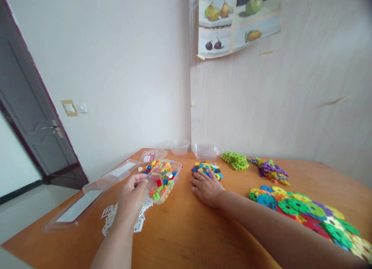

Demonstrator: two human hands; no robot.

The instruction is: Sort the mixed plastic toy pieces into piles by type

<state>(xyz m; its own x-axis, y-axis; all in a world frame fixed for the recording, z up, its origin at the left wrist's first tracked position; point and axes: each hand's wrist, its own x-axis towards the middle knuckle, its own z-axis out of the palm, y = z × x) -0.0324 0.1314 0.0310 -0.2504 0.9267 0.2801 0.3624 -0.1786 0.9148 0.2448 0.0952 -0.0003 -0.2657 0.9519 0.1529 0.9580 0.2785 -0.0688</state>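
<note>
My left hand [131, 196] grips the near rim of a clear plastic tub [172, 180] that is tilted and filled with small colourful building pieces [161, 179]. My right hand [207, 187] lies flat on the orange wooden table [186, 234], fingers stretched out and touching a small pile of blue, yellow and dark round pieces [207, 169]. White fence-like plastic pieces [109, 216] lie under and beside my left wrist.
A long clear lid [87, 199] lies at the left edge. Two clear containers [180, 147] [205, 150] stand by the wall. A green pile [235, 160], a purple-orange pile [270, 171] and large colourful snowflake discs [308, 214] lie at the right. A dark door [31, 118] is left.
</note>
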